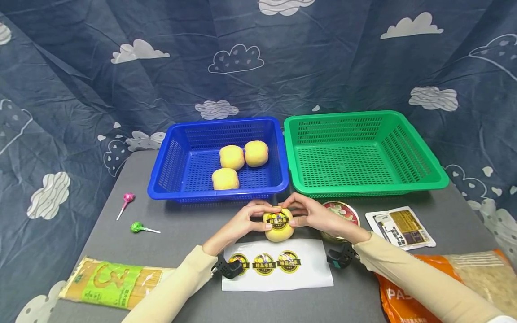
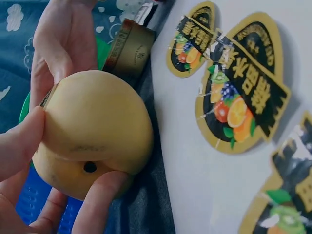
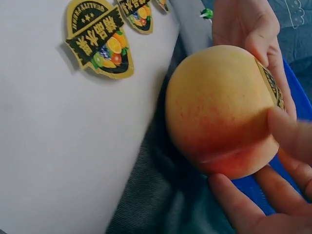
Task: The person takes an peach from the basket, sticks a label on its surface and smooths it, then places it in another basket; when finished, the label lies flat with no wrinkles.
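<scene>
A yellow peach with a red blush in the right wrist view is held between both hands, just behind a white sticker sheet. A black-and-gold fruit label lies on its upper face. The left hand grips the peach from the left, its thumb at the label's edge. From the opposite side the right hand holds it, thumb also by the label and fingers curled behind. Three more labels sit on the sheet. In the left wrist view the peach shows a small dark spot underneath.
Behind the hands stand a blue basket with three peaches and a green basket. Around them lie a round tin, a white pouch, an orange bag, a noodle pack, a pink lollipop and a green lollipop.
</scene>
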Tool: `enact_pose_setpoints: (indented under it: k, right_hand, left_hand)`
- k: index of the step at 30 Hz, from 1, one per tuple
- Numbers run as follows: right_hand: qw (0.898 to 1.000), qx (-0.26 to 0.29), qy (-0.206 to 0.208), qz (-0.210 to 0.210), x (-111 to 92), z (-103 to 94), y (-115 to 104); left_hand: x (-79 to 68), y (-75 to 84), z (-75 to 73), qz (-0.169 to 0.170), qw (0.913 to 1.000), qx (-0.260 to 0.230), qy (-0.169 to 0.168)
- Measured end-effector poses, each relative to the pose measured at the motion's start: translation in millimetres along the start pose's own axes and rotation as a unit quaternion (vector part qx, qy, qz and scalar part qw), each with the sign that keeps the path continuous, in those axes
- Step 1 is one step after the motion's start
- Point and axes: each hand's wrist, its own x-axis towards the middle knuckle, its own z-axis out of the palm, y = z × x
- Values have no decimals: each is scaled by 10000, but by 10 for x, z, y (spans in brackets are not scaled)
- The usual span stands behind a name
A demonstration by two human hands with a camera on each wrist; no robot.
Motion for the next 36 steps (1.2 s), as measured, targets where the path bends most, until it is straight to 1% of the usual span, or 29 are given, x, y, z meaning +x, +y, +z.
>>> enact_pose_setpoints:
  k: [2, 3, 5, 6, 8, 9, 13, 15, 21, 24, 26, 29, 30, 33, 36]
  right_hand:
    - [10000, -71, 20, 3, -5, 44, -28]
    - [9996, -255, 78, -1, -7, 73, -42]
    - [9976, -639, 266, -15, -8, 141, -65]
    - [9959, -824, 366, -61, -8, 168, -71]
    - [9932, -1058, 474, -138, -8, 196, -79]
    - [9933, -1042, 476, -175, -7, 197, -78]
    - [9989, -328, 207, -258, -8, 157, -57]
    - [9996, -106, 101, -248, -10, 138, -41]
    - [9996, -177, -4, -211, -7, 116, -16]
    - [9996, -56, -63, -257, -8, 84, -5]
    - [9996, 155, -103, -214, -11, 54, 2]
    - [9988, 428, -220, -103, -16, 23, 5]
    - [9984, 512, -250, -50, -18, 18, 4]
    - [9980, 518, -354, -57, -20, 9, 5]
    - [9984, 403, -382, -58, -25, -2, 2]
  left_hand:
    - [-2, -12, -2, -49, 9999, -129, -53]
    - [-2, -13, -2, -38, 9998, -153, -77]
    - [-31, 67, 13, -18, 9998, -169, -100]
    - [-32, 81, 19, 5, 9998, -153, -105]
    - [-27, 93, 29, 76, 9999, -73, -106]
    - [-24, 93, 33, 97, 9999, -40, -88]
    - [-19, 86, 44, 96, 9999, -46, -65]
    - [-22, 85, 55, 97, 9999, -69, -23]
    - [-27, 95, 119, 278, 9983, 346, 375]
    - [-28, 89, 124, 310, 9977, 358, 476]
    - [-29, 74, 104, 251, 9986, 261, 396]
    - [-35, 52, 64, 57, 9997, -202, 88]
    - [-37, 48, 52, 28, 9996, -287, -27]
    - [-52, 53, 22, 41, 9993, -247, -281]
    - [-62, 56, 7, 291, 9988, 229, -317]
